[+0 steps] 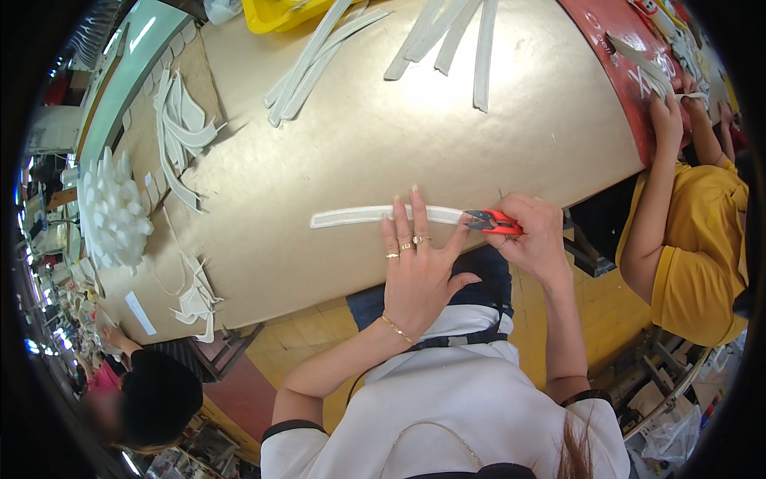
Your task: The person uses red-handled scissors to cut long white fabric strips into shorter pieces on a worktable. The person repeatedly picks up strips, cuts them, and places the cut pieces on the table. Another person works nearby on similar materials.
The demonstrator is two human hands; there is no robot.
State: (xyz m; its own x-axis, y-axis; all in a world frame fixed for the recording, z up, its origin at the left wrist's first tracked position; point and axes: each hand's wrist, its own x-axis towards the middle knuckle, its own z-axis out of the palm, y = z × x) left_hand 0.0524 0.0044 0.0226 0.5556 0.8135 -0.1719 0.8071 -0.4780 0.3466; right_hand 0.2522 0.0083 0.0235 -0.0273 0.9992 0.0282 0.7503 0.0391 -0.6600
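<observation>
A long white padded strip [351, 215] lies flat on the tan table [319, 144] near its front edge. My left hand [416, 267] rests on the strip's right part, fingers spread and pressing it down. My right hand [536, 238] grips small red-handled snips [495, 222], their blades at the strip's right end.
More white strips [447, 36] lie at the table's far side, beside a yellow bin [275, 14]. Cut white pieces [179, 132] and scraps [195, 299] lie to the left. A person in yellow [694, 239] works at the right over a red surface [618, 56]; another person [152, 391] sits lower left.
</observation>
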